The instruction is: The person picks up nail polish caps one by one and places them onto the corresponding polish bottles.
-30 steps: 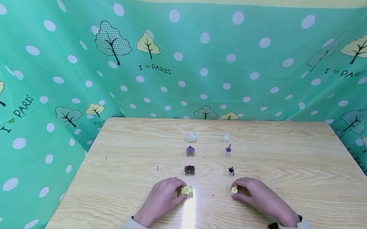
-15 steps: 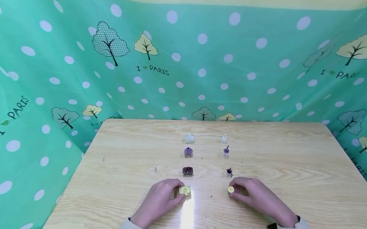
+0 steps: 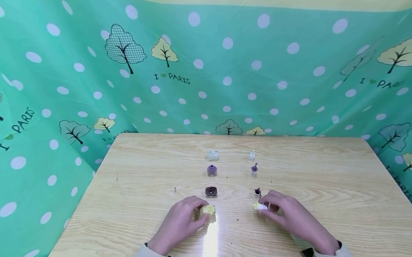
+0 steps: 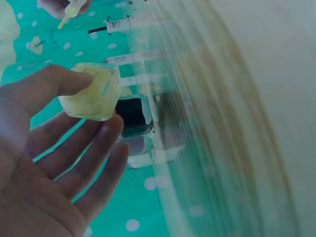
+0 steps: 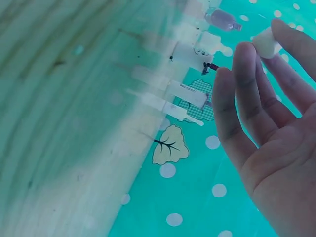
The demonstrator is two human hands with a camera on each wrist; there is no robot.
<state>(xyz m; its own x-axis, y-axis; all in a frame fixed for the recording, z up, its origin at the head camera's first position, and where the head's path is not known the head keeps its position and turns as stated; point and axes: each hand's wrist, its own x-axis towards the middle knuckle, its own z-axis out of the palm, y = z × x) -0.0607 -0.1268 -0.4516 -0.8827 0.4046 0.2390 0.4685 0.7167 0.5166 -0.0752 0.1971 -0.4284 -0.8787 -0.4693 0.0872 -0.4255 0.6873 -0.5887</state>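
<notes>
In the head view my left hand [image 3: 182,223] pinches a yellow nail polish bottle [image 3: 208,210] between thumb and fingers. The left wrist view shows the thumb pressed on the glass of this bottle [image 4: 91,98], the other fingers spread below. My right hand [image 3: 289,216] pinches a white nail polish cap [image 3: 263,206] with a yellow-coated brush. That cap is tipped on its side, brush pointing left toward the bottle, apart from it. In the right wrist view only the cap's white body [image 5: 266,43] shows between thumb and fingers.
Beyond the left hand stand a dark bottle [image 3: 211,191], a purple bottle [image 3: 212,170] and a pale bottle [image 3: 213,155] in a column. Right of them stand a dark brush cap [image 3: 257,192], a purple brush cap [image 3: 254,169] and a white one [image 3: 252,155] on the wooden table [image 3: 147,160].
The cap in my right hand has turned from upright to sideways, its brush now pointing left. The right hand has moved slightly forward. The yellow bottle has shifted slightly forward in my left hand.
</notes>
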